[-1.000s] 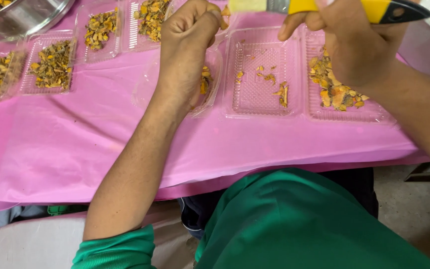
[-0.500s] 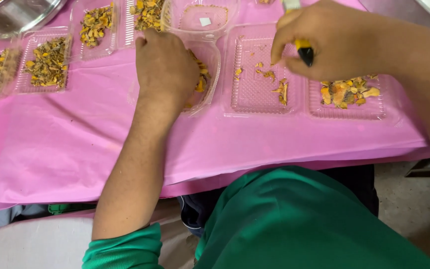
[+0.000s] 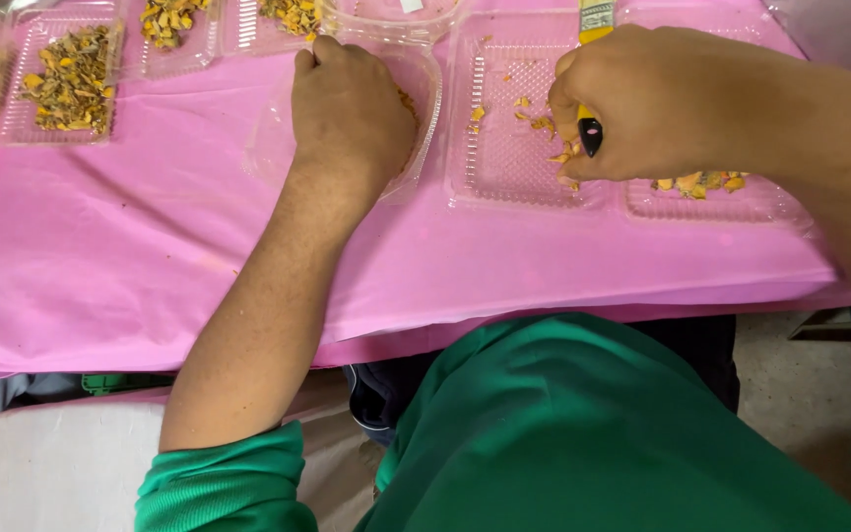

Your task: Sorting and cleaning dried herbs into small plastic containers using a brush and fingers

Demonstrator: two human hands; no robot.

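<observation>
Nearest the camera is the person's green top (image 3: 583,433), with green sleeves pushed up above both bare forearms, and just beyond it the near edge of the table hangs in a pink plastic cover (image 3: 130,256). Past that edge the left hand (image 3: 352,108) lies knuckles up, curled into a loose fist over a clear plastic tray (image 3: 424,99); what its fingers close on underneath cannot be told, though a little orange shows at its right side. To its right, towards the right edge of the table, the right hand (image 3: 662,103) is closed tight around a utility knife (image 3: 593,59), whose black butt pokes out below the fist and whose yellow body and metal blade end run out above it, so the knife's long axis points away from the person towards the far edge. Directly beneath and left of that fist lie the orange chopped pieces (image 3: 544,123), small, irregular and dry-looking, scattered thinly on a ridged clear tray (image 3: 504,167); the right hand is touching or all but touching them, and is plainly nearer than the left. A second tray just right holds a further small heap (image 3: 696,182). Farther back, towards the far left corner, more clear trays (image 3: 61,79) sit in a row, filled thickly with yellow-brown pieces.
</observation>
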